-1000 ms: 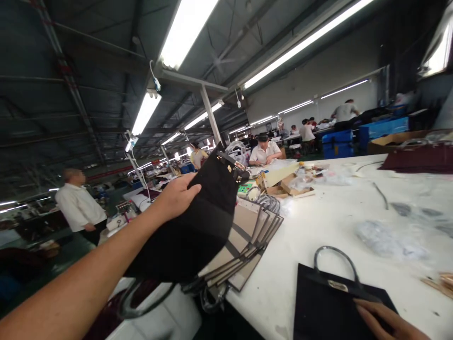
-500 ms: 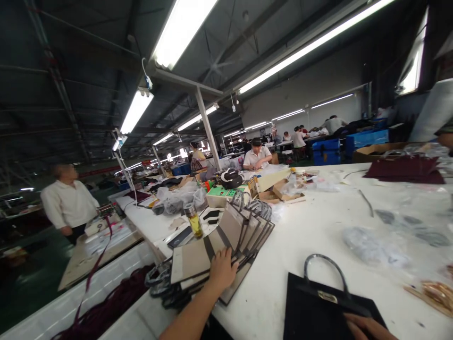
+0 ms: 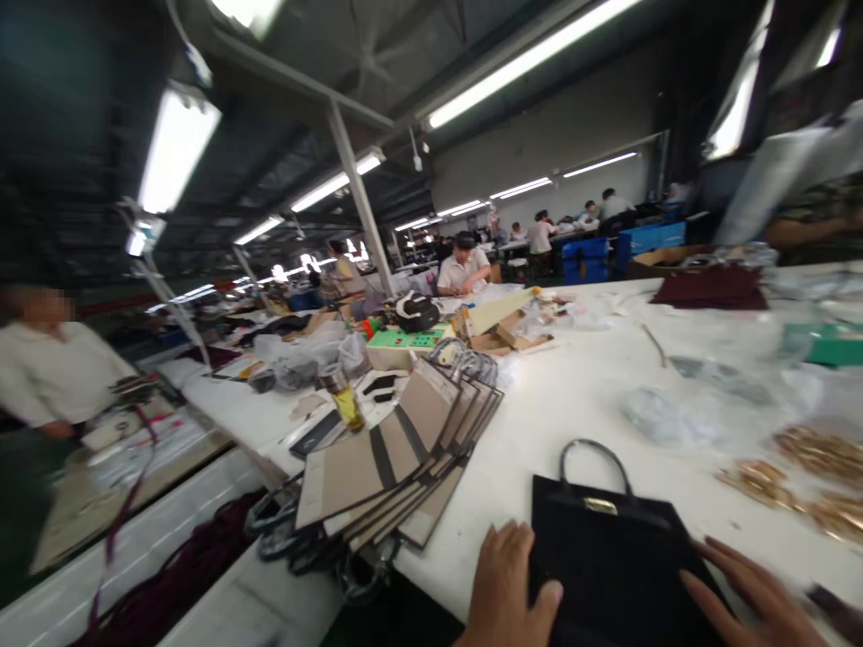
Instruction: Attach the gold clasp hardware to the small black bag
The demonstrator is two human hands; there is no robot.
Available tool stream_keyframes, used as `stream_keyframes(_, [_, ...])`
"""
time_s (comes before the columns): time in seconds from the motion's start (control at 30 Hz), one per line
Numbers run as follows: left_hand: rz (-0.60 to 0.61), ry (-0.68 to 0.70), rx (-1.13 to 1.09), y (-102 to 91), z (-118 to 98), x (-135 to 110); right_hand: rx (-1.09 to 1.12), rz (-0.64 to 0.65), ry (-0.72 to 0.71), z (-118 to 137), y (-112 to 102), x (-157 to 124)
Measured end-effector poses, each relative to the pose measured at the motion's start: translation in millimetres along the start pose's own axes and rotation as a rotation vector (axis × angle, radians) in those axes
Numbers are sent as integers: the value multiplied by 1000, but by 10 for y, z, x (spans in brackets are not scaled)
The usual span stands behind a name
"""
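I have the black handbag lying flat on the white worktop right in front of me, its loop handle pointing away and the small metal clasp facing up. My left hand rests at the bag's left edge: the fingers lie close together on the worktop beside it and only the thumb reaches onto the black surface. My right hand lies flat at the lower right corner with its fingers spread. Neither hand pinches anything. I judge I am at the stage of steadying and squaring the bag between both hands, not lifting it. Any further handling would need an actual hold, since flat palms only press the bag down. It would also need care at the near edge, where the bag runs out of view and I cannot tell how close it lies to the worktop's rim. To my left, apart from the bag, a fanned stack of tan-and-black panels overhangs the corner, and loose brass fittings lie off to the right.
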State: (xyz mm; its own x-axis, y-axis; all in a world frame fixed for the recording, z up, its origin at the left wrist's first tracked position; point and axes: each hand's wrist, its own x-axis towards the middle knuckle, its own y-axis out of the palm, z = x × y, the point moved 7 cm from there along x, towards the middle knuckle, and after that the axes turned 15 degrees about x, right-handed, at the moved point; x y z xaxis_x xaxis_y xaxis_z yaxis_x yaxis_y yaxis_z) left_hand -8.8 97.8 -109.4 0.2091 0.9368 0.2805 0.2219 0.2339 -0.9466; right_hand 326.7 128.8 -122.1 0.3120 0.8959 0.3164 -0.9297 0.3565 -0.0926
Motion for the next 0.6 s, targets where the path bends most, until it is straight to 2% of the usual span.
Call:
stream_keyframes(0.07, [-49, -8, -6, 14, -171, -49, -49, -28, 74, 139, -21, -223])
stream_keyframes(0.13, [-99, -57, -62, -34, -248, -40, -34, -38, 195, 203, -3, -354])
stream_keyframes(0.23, [-112, -159, -282, -95, -269, 49, 162, -113, 385, 233, -6, -398])
stream_keyframes(0.3, [-84, -245, -475, -108, -261, 131, 289, -158, 447, 286, -16, -361])
stream_keyframes(0.43, [-1, -430, -838, -51, -272, 320, 357, -159, 408, 466, -86, -196])
stream_keyframes(0.53, [101, -484, -983, 55, -336, 444, 212, -94, 388, 534, -223, -34])
stream_keyframes(0.6, [199, -453, -970, 135, -382, 506, 43, -54, 339, 556, -372, 127])
